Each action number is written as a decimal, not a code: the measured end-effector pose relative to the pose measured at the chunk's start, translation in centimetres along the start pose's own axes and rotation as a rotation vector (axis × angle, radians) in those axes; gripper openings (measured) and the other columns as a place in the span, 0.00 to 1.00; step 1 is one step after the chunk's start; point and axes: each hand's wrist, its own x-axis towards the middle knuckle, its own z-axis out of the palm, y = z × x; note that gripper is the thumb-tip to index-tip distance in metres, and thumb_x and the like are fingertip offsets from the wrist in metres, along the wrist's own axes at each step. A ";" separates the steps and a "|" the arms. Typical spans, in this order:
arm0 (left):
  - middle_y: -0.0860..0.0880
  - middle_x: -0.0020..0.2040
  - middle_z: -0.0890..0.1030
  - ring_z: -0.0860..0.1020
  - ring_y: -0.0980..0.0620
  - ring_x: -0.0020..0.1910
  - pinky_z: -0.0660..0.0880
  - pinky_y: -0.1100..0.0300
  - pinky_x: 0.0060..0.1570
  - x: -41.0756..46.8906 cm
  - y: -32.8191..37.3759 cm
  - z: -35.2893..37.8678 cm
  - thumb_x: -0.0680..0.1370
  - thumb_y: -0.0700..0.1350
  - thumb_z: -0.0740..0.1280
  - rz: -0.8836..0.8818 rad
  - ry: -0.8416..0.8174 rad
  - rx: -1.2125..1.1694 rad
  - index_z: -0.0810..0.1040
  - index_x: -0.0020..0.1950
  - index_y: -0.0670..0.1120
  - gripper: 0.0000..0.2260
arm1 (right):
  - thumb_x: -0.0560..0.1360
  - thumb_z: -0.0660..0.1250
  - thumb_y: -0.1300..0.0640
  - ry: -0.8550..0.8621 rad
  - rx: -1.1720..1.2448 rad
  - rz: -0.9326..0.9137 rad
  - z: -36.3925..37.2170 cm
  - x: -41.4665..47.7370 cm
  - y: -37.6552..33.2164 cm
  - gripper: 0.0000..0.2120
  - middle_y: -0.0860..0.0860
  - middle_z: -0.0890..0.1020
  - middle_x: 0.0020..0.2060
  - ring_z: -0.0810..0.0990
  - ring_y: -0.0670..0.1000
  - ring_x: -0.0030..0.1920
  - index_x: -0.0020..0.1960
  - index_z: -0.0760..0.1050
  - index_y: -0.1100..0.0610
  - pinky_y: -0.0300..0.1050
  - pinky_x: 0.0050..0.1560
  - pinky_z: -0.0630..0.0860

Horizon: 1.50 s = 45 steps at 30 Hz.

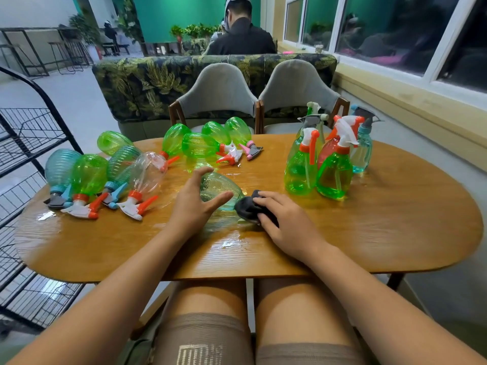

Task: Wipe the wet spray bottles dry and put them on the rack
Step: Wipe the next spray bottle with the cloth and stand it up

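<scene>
A pale green spray bottle (220,189) lies on its side at the middle of the wet wooden table (369,233). My left hand (195,204) is spread over its near side, fingers apart, touching it without a closed grip. My right hand (287,222) presses a dark cloth (246,206) against the bottle's right end. Several bottles lie on their sides at the left (89,177) and at the back (200,144). Several more stand upright at the right (333,172). The black wire rack (29,133) stands left of the table.
Puddles of water (229,243) shine on the table in front of my hands. Two grey chairs (218,90) face me across the table, with a leaf-patterned sofa back behind them. A person sits beyond with their back to me. Windows run along the right wall.
</scene>
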 end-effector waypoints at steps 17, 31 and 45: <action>0.52 0.69 0.75 0.75 0.53 0.64 0.75 0.53 0.61 6.3 -1.2 -0.8 0.66 0.71 0.77 0.040 -0.246 0.056 0.72 0.71 0.61 0.37 | 0.78 0.70 0.64 0.051 0.110 0.071 0.8 2.1 0.1 0.18 0.45 0.79 0.67 0.75 0.46 0.70 0.66 0.80 0.51 0.48 0.72 0.72; 0.53 0.62 0.74 0.75 0.53 0.61 0.73 0.58 0.57 1.8 -2.5 -2.7 0.67 0.70 0.78 0.025 -0.216 -0.012 0.73 0.69 0.67 0.32 | 0.82 0.63 0.64 0.182 0.060 0.344 3.5 3.6 -2.9 0.17 0.45 0.79 0.62 0.77 0.46 0.63 0.68 0.78 0.51 0.44 0.64 0.75; 0.55 0.68 0.77 0.77 0.55 0.66 0.76 0.55 0.66 -3.4 -6.6 -5.9 0.72 0.67 0.77 0.121 -0.016 -0.124 0.71 0.74 0.62 0.33 | 0.83 0.62 0.66 0.121 0.097 0.136 7.0 2.5 -9.9 0.25 0.46 0.74 0.75 0.71 0.48 0.76 0.77 0.73 0.50 0.45 0.75 0.67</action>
